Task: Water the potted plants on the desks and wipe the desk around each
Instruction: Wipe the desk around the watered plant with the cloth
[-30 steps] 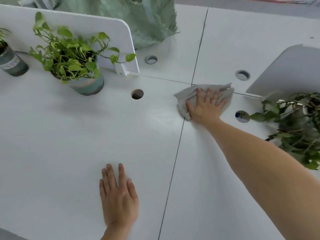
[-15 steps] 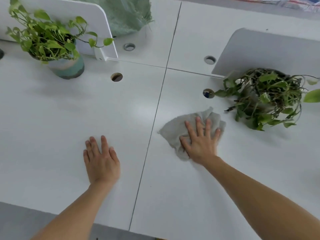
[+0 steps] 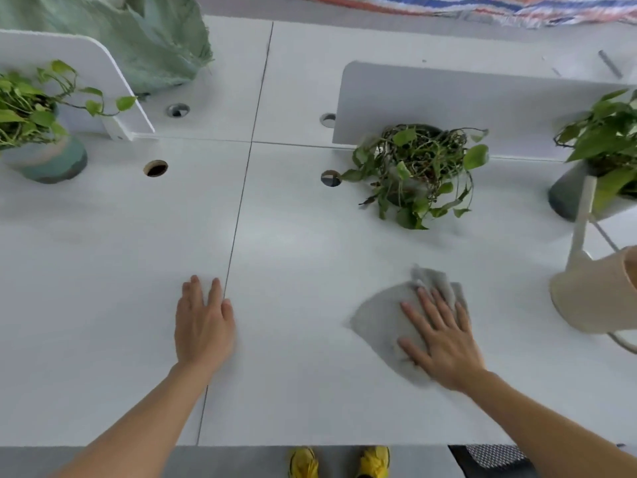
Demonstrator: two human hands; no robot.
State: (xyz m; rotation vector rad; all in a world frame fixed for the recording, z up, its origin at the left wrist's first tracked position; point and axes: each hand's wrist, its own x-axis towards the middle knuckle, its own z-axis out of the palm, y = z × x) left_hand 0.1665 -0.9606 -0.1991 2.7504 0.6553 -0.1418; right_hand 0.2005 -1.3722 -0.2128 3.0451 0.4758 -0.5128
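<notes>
My right hand (image 3: 439, 336) lies flat with spread fingers on a grey cloth (image 3: 382, 319), pressing it to the white desk (image 3: 300, 257). My left hand (image 3: 204, 322) rests flat on the desk by the seam between two desktops. A trailing potted plant (image 3: 415, 170) stands behind the cloth. A second potted plant (image 3: 38, 132) in a green-banded pot is at the far left, a third (image 3: 599, 157) in a grey pot at the far right. A cream watering can (image 3: 593, 294) stands right of the cloth, its spout pointing up.
White divider panels (image 3: 448, 98) rise behind the plants. Round cable holes (image 3: 155, 168) dot the desk. A green woven sack (image 3: 144, 39) lies at the back left. The desk's front edge runs along the bottom, with yellow shoes (image 3: 339, 462) below it.
My right hand has drawn the cloth from the back centre toward the front right. My left hand stayed flat on the desk. The view shifted right, bringing in the watering can and the third plant.
</notes>
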